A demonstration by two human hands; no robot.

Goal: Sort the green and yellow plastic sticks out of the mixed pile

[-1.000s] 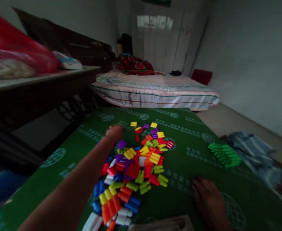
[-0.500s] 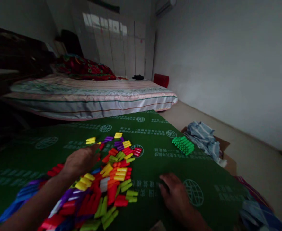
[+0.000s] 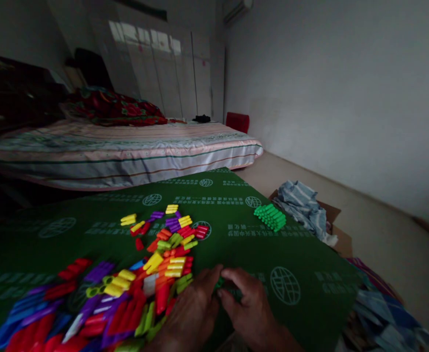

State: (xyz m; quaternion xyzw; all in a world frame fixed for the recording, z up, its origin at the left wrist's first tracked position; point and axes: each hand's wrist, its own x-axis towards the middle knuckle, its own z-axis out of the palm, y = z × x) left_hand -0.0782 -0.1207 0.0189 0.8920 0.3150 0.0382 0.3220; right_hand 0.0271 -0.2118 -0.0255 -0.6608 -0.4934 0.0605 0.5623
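A heap of small colourful plastic pieces (image 3: pixel 156 264) lies on a green printed cloth (image 3: pixel 236 230). A separate tidy cluster of green pieces (image 3: pixel 271 217) sits toward the far right of the cloth. My left hand (image 3: pixel 192 313) and my right hand (image 3: pixel 249 308) meet at the near edge of the heap. Their fingertips pinch together on a small green piece (image 3: pixel 220 283), which the fingers mostly hide. Both hands have their fingers curled.
A bed (image 3: pixel 126 151) with a striped cover stands behind the cloth. A cardboard box (image 3: pixel 332 230) holding blue fabric (image 3: pixel 300 203) sits right of the cloth. More cloth (image 3: pixel 386 308) lies at the near right. Bare floor runs along the right wall.
My left hand has drawn back from the middle of the heap to the near edge. It has met my right hand, which lay flat on the cloth before. The view has swung right.
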